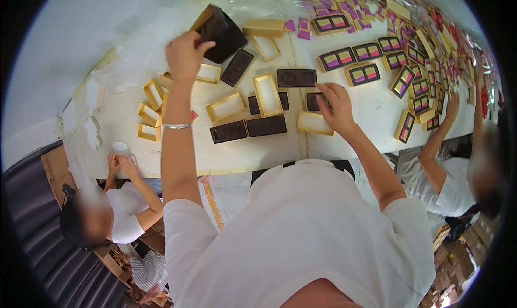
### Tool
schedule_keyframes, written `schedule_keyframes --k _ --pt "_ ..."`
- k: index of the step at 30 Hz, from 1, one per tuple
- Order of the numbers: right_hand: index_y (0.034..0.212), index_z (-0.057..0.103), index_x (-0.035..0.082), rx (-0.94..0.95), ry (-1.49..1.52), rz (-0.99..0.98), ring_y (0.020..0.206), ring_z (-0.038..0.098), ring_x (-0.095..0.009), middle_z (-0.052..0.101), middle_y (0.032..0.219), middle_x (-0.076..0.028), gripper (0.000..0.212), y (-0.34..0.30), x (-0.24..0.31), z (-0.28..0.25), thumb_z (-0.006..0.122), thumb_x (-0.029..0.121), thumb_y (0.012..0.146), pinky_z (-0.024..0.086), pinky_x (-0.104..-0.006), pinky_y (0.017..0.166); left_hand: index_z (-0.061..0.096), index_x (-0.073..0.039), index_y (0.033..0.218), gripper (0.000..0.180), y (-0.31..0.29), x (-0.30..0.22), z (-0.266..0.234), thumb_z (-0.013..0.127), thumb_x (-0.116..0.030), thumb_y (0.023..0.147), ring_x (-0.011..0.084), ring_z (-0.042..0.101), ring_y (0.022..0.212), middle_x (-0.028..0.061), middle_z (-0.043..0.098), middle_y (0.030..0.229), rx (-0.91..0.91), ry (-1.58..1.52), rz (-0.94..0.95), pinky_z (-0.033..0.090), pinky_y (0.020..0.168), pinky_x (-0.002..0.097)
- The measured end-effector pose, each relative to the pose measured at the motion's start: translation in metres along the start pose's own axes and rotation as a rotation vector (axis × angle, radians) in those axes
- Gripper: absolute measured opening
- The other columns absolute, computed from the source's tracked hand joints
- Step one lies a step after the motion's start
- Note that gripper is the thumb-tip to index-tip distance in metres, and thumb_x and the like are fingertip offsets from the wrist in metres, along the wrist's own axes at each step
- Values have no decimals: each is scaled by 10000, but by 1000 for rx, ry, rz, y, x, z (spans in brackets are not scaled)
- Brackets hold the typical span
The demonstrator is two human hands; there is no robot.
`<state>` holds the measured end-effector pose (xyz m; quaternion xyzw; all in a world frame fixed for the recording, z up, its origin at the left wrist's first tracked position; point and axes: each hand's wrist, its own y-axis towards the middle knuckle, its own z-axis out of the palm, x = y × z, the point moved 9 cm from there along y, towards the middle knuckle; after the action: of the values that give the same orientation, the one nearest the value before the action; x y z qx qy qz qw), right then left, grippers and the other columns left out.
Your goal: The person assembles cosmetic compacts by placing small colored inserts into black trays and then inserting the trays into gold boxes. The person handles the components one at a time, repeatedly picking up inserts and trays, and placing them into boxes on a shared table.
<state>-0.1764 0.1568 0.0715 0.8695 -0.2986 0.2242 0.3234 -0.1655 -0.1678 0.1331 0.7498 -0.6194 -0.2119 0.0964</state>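
Note:
My left hand (186, 54) is closed on the edge of a large dark box-like piece (221, 36) with a gold-brown side, at the table's far left. The thumb lies over its dark face. My right hand (336, 108), fingers bent and apart, hovers by a small dark tray (312, 101), partly hiding it. Its fingertips are near the corner of another dark tray (297, 78); contact is unclear. Below it lies an open gold frame (315, 123). Between my hands, a gold frame (257, 95) rests across a dark tray. Two more dark trays (266, 126) lie end to end nearer me.
Boxes with pink, purple and gold panels (363, 74) cover the table's right, with loose purple and gold pieces (323, 9) behind. Several gold frames (153, 95) stand at left. One person (126, 211) works at left, another (447, 173) at right.

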Motion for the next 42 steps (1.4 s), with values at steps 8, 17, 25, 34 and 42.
schedule_keyframes --k 8,17,25,34,42 --pt "1171 549 153 155 -56 -407 1031 510 -274 505 1155 -113 504 -1 94 -63 704 162 691 425 -396 857 556 11 899 309 -108 -187 40 534 -297 886 170 504 719 89 551 735 1205 -1080 9 413 666 288" --pt "1214 508 145 460 -182 27 897 479 -242 526 953 -39 602 -111 -28 -24 723 277 667 392 -361 782 412 -68 1261 609 -180 -209 109 694 -225 746 271 560 903 130 479 1109 709 -510 -50 481 746 331" --pt "1297 399 102 589 -180 90 924 497 -272 470 1141 -119 673 -116 -34 31 692 292 722 415 -370 808 380 -73 1282 705 -204 -218 158 711 -74 659 329 564 953 167 443 1205 783 -369 47 491 765 394" --pt "1074 564 -18 645 -47 -142 917 539 -289 461 1144 -180 320 -130 -43 27 554 19 756 472 -362 767 429 -76 1221 605 -203 -221 157 703 -74 682 330 564 949 130 462 1175 784 -426 81 487 772 405" --pt "964 604 -20 343 118 65 864 544 -289 543 1075 -143 204 -127 -39 10 591 -4 762 467 -348 764 450 -125 1241 598 -207 -219 158 693 -73 697 330 565 961 114 459 1196 752 -436 105 498 770 397"
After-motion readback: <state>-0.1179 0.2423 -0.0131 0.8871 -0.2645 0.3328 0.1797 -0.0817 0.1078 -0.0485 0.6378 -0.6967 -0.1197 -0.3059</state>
